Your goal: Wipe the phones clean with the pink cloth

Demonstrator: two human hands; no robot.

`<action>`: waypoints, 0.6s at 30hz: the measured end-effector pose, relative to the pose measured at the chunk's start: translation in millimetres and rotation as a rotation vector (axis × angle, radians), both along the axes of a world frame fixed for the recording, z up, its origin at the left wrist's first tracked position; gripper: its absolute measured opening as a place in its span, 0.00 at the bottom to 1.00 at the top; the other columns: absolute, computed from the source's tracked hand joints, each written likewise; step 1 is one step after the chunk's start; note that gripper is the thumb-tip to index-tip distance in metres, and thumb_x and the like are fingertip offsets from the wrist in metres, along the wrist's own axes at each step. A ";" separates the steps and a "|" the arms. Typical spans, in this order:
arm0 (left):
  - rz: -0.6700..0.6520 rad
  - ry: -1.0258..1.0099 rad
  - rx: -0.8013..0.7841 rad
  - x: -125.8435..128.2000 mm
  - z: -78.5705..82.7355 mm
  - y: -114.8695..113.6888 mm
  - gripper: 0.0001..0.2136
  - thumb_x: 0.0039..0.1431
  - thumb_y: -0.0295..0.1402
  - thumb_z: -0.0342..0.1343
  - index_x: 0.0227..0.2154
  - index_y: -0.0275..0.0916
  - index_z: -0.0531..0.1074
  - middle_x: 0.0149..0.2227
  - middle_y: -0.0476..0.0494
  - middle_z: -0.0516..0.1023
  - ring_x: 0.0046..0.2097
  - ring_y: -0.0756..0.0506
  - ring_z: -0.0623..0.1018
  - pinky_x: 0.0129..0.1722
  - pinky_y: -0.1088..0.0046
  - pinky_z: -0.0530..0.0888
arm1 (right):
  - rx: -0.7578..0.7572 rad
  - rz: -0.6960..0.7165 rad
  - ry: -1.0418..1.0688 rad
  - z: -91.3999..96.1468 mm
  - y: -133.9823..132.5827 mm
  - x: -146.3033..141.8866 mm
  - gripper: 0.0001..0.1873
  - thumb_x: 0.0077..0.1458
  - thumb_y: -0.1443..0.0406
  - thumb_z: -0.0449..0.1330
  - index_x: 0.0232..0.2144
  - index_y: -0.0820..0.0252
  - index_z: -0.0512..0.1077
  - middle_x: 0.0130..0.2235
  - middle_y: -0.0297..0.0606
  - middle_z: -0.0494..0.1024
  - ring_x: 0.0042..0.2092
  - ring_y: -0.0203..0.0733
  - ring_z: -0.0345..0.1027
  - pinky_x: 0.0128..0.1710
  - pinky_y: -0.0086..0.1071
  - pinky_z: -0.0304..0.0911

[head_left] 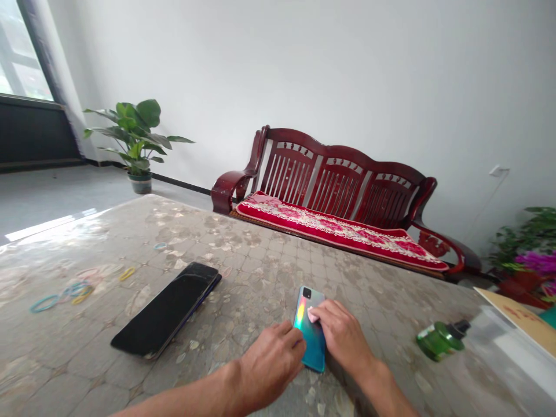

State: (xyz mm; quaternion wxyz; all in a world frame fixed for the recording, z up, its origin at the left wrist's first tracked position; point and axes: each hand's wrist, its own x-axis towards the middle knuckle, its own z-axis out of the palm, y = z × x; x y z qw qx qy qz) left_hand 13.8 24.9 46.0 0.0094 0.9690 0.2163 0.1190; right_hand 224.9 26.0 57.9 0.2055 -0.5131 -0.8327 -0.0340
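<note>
A smartphone (313,341) lies back side up on the table, its shiny blue-green back and square camera block showing. My left hand (278,359) is closed at the phone's left edge, fingers curled against it. Pinched in my right hand (343,333) is a small pale piece of tissue (311,314), which touches the phone's back just below the camera block. The underside of the phone is hidden, and my right fingers cover part of the tissue.
To the left lies a large black-screened device (169,310), with several coloured rubber bands (80,291) beyond it. A green bottle (441,340) with a black top lies at right near a translucent box (506,336). Behind the patterned table (243,249) stands a wooden bench (339,179).
</note>
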 end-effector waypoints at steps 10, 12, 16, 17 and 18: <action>0.012 -0.002 0.005 -0.2 3.7 -0.9 0.07 0.68 0.31 0.50 0.36 0.38 0.72 0.36 0.44 0.74 0.39 0.44 0.71 0.40 0.68 0.70 | -0.033 -0.056 0.000 -1.4 -12.4 -13.7 0.14 0.62 0.75 0.51 0.35 0.54 0.73 0.35 0.34 0.74 0.39 0.41 0.66 0.40 0.31 0.59; 0.011 0.001 0.016 0.4 2.1 -0.3 0.06 0.68 0.31 0.51 0.35 0.37 0.71 0.37 0.44 0.74 0.39 0.44 0.71 0.40 0.68 0.70 | -0.048 -0.004 -0.011 -1.3 -24.1 -15.2 0.13 0.63 0.73 0.50 0.37 0.54 0.73 0.35 0.34 0.73 0.38 0.41 0.65 0.39 0.32 0.59; 0.014 0.005 0.014 0.7 4.3 -0.6 0.06 0.68 0.31 0.51 0.36 0.37 0.71 0.37 0.44 0.74 0.39 0.44 0.72 0.40 0.68 0.70 | -0.028 0.022 -0.017 -1.9 -25.7 -11.5 0.13 0.64 0.73 0.51 0.40 0.54 0.73 0.36 0.35 0.74 0.39 0.40 0.66 0.41 0.31 0.59; 0.021 0.005 0.005 0.5 5.8 -1.0 0.06 0.68 0.31 0.51 0.36 0.37 0.71 0.37 0.44 0.74 0.39 0.44 0.72 0.40 0.67 0.71 | -0.018 0.006 -0.016 -2.0 -20.6 -9.5 0.14 0.63 0.73 0.51 0.39 0.54 0.74 0.37 0.35 0.75 0.39 0.40 0.66 0.41 0.31 0.59; 0.030 0.008 -0.007 0.2 7.2 -1.3 0.07 0.69 0.32 0.50 0.36 0.37 0.71 0.37 0.44 0.74 0.39 0.44 0.72 0.40 0.67 0.71 | -0.004 -0.019 -0.014 -2.1 -14.1 -7.4 0.14 0.62 0.74 0.51 0.39 0.54 0.74 0.37 0.35 0.75 0.40 0.41 0.66 0.42 0.31 0.59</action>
